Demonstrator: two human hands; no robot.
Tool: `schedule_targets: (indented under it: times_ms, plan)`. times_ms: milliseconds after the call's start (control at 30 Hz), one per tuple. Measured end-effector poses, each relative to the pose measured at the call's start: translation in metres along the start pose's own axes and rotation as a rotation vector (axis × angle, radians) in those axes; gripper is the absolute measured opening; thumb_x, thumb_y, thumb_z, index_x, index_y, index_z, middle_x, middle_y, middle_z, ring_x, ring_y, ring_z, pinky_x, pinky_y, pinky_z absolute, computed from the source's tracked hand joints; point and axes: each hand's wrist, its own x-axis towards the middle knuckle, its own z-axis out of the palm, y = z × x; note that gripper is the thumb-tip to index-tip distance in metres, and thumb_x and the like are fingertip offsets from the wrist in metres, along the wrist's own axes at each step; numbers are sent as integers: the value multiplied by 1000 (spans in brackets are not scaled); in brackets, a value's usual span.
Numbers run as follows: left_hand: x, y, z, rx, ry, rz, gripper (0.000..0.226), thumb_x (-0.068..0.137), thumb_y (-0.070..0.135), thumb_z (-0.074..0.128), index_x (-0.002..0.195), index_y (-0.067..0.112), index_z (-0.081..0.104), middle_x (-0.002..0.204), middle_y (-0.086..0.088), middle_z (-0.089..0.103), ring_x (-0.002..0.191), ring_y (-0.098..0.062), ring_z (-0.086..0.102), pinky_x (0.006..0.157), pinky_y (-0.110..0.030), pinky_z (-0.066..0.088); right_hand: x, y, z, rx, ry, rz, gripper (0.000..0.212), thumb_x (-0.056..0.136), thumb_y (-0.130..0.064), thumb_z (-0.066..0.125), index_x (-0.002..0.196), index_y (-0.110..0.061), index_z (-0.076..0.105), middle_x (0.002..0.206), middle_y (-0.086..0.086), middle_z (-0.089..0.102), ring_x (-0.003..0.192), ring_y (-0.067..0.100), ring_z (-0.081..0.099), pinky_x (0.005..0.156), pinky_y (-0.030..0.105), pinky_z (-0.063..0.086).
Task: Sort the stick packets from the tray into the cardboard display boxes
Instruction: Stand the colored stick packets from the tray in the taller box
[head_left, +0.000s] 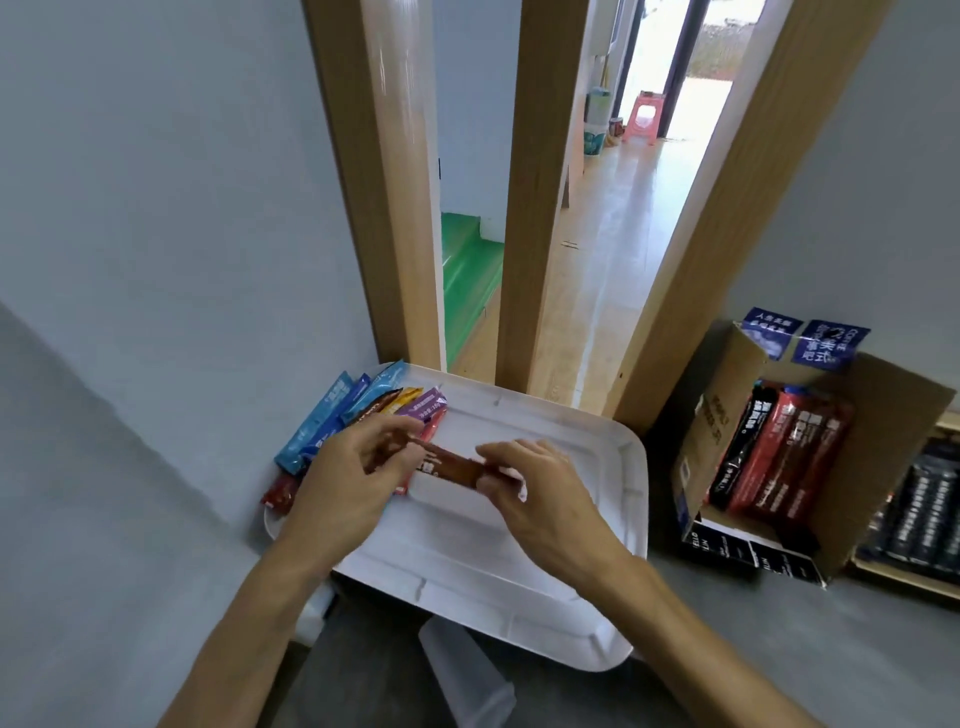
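Observation:
A brown stick packet (448, 464) is held level above the white tray (519, 582). My left hand (353, 478) pinches its left end and my right hand (535, 488) pinches its right end. Several more stick packets (358, 410), blue, purple, orange and red, lie fanned at the tray's far left corner. To the right stands an open cardboard display box (727, 395) with black and red packets (779, 452) upright inside it.
A second box with dark packets (930, 514) sits at the far right edge. Wooden door posts (540, 208) rise just behind the tray, with a hallway beyond. Grey wall (156, 208) runs along the left.

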Motion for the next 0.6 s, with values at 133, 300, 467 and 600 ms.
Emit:
schedule_targets:
  times_ms: [133,300,467,600]
  plan:
    - [5,15,15,-188,34,-29,20,93,21,65,110,30,65,96,19,70,90,9,67,72,-11,54,-10,5,-6,243,-56,126,14,98,-26,62,106,-29,73,96,-16,70,86,-2,65,66,10,49]
    - [10,25,36,-260,-19,-10,11,93,18,65,103,23,68,85,9,74,73,1,67,64,-17,51,-24,21,-12,340,-62,199,9,96,-28,65,99,-27,74,94,-12,72,90,4,67,81,24,57]
    - [11,36,57,-263,-92,-12,9,95,19,62,94,24,69,76,8,73,64,1,64,64,-21,50,-45,32,-23,396,9,281,9,96,-23,65,92,-25,73,88,-7,73,87,7,68,84,29,58]
    - [3,49,79,-300,-142,11,6,94,26,63,96,25,68,80,7,74,70,-4,67,64,-22,53,-63,42,-31,474,91,333,12,96,-16,66,88,-22,74,85,-3,73,84,13,70,84,38,60]
